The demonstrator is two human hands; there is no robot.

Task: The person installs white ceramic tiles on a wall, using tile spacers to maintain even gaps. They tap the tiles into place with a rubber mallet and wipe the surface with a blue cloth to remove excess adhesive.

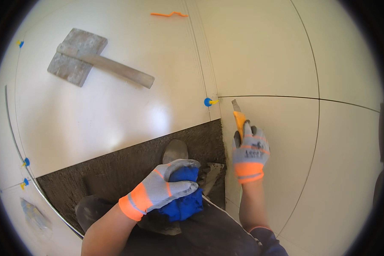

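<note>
My right hand [251, 151], in a grey glove with an orange cuff, grips a yellow-orange utility knife [239, 120]. Its blade points up the floor, just below a dark joint between the pale tiles [271, 128]. Against my lap, my gloved left hand [166, 187] is closed around a crumpled blue bag or cloth [187, 205]; the frame does not show which. A blue-and-yellow tile leveling clip [208, 102] sits in the joint to the left of the blade.
A large mallet [79, 57] with a wooden handle lies on the left tile. Dark mortar [102, 170] fills the strip around my shoe [175, 151], with a trowel-like blade [213, 177] beside it. An orange strip [169, 15] lies far off; more clips [25, 162] stand left.
</note>
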